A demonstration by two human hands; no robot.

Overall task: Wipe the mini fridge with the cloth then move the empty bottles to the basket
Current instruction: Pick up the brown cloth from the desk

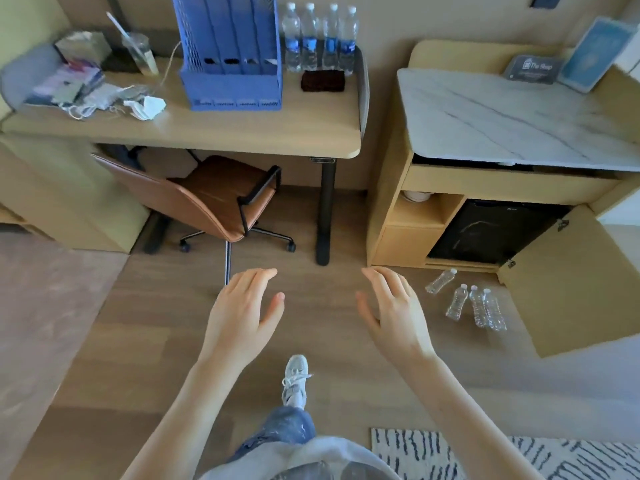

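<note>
The bottles [471, 304] lie right of both hands [394, 315].

floor [138, 323]: wood planks | desk [242, 129]: light wood | chair [214, 195]: brown, under desk | cabinet [408, 244]: marble top | rug [433, 455]: striped

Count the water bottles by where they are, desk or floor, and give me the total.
Blue-labelled bottles on the desk: 4
Clear bottles on the floor: 4
Total: 8
</note>
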